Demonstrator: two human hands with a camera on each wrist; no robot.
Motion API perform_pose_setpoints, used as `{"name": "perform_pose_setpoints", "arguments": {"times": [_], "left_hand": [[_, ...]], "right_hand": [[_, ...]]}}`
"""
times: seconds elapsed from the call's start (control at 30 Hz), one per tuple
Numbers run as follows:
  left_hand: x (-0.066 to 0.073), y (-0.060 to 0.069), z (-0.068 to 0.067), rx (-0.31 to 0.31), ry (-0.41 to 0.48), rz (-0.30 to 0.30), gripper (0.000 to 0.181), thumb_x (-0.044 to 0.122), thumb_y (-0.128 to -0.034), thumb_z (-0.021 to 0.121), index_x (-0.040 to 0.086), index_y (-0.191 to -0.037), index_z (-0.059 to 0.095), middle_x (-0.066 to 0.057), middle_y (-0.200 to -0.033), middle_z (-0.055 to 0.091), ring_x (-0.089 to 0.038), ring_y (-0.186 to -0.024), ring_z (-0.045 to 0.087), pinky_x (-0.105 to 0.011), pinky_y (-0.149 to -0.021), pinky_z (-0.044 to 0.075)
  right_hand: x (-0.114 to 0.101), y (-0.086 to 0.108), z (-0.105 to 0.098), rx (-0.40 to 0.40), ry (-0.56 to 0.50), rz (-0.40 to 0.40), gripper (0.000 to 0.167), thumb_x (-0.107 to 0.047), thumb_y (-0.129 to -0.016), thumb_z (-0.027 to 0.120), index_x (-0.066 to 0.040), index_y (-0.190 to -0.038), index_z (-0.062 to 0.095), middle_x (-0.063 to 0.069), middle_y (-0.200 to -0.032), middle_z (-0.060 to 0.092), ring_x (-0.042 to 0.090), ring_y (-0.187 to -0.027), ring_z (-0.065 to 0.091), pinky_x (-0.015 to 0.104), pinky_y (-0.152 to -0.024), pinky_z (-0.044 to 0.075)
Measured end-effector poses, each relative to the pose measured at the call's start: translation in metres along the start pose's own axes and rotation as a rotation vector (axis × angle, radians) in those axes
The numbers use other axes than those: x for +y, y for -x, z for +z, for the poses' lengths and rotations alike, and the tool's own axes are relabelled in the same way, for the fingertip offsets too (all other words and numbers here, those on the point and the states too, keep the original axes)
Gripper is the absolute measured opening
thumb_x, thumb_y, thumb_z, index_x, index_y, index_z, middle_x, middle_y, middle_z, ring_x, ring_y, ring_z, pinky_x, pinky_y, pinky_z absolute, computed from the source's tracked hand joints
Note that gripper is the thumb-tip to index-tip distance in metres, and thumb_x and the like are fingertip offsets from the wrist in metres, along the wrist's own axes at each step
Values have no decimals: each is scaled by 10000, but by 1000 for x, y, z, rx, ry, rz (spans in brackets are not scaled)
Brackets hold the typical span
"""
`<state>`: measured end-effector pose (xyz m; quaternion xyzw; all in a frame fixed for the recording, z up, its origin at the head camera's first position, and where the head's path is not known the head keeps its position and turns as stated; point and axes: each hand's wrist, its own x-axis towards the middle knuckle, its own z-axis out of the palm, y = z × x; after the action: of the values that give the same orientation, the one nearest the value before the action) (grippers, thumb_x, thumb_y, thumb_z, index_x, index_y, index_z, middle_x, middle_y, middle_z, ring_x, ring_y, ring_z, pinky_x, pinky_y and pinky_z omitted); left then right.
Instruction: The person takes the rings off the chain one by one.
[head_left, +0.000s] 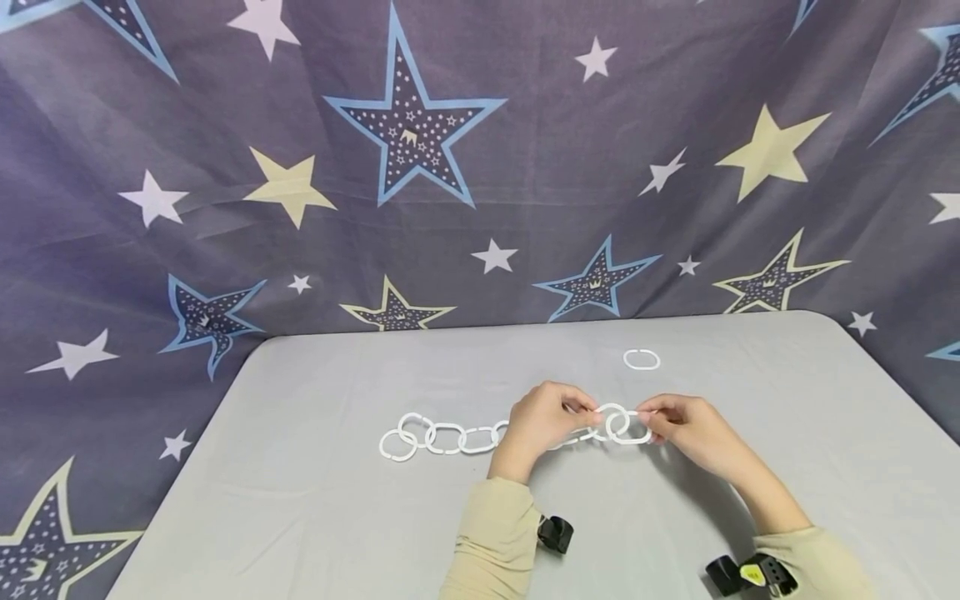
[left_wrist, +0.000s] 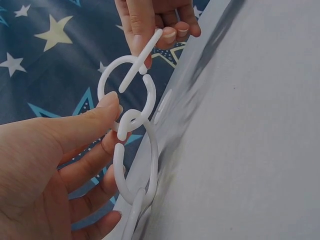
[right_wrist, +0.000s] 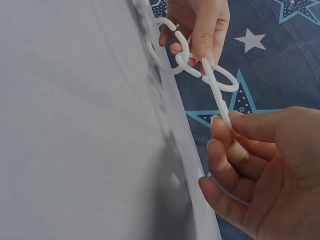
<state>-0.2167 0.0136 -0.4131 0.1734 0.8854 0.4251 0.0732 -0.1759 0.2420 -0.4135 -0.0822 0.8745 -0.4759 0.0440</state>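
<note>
White plastic links form a chain [head_left: 448, 427] that runs from the left to the hands, partly hidden behind the left hand [head_left: 542, 421]. Between thumb and fingers the left hand [left_wrist: 65, 160] pinches the chain's round end link [left_wrist: 102, 80]. The right hand [head_left: 693, 433] pinches one oval link [right_wrist: 217, 92] by its outer end, thumb against fingertips. That oval link crosses the round one in the head view. Small gaps show in several links. In the left wrist view another link [left_wrist: 152, 165] hangs from the round one.
A single loose white link [head_left: 641, 360] lies on the grey-covered table [head_left: 300, 517] beyond the hands. Behind the table hangs a dark cloth [head_left: 525, 167] with stars. Black wrist cameras are strapped at both sleeves.
</note>
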Motion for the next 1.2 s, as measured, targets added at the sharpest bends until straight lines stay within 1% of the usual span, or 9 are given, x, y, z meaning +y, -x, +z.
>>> {"name": "perform_pose_setpoints", "arguments": {"times": [0.33,0.67,1.0,1.2], "left_hand": [[-3,0,1,8,4,10,128,353,-836,796,253,-916,792,200,-746,656,30,-676,560,-235,-676,433],[-4,-1,1,20,-7,8,132,360,-837,794,253,-914,790,211,-750,663,42,-686,562,-240,-701,435],[-4,-1,0,12,1,2,124,353,-844,788,251,-914,788,210,-750,665,33,-690,563,-250,-711,436],[-4,-1,0,11,7,0,118,349,-844,787,254,-915,789,211,-750,667,33,-685,564,-251,-712,435]], "right_hand": [[3,-1,4,-17,-14,5,201,-101,-971,622,67,-1063,684,46,-750,670,150,-665,611,269,-580,489],[2,-2,5,-42,-29,17,222,-134,-970,631,64,-1048,693,46,-733,664,137,-651,601,269,-579,482],[5,-2,5,-83,-60,20,236,-138,-970,625,76,-1049,687,56,-729,660,144,-645,599,275,-593,491],[6,-2,4,-94,-71,15,233,-138,-971,623,73,-1042,690,62,-727,659,151,-647,600,277,-604,492]]}}
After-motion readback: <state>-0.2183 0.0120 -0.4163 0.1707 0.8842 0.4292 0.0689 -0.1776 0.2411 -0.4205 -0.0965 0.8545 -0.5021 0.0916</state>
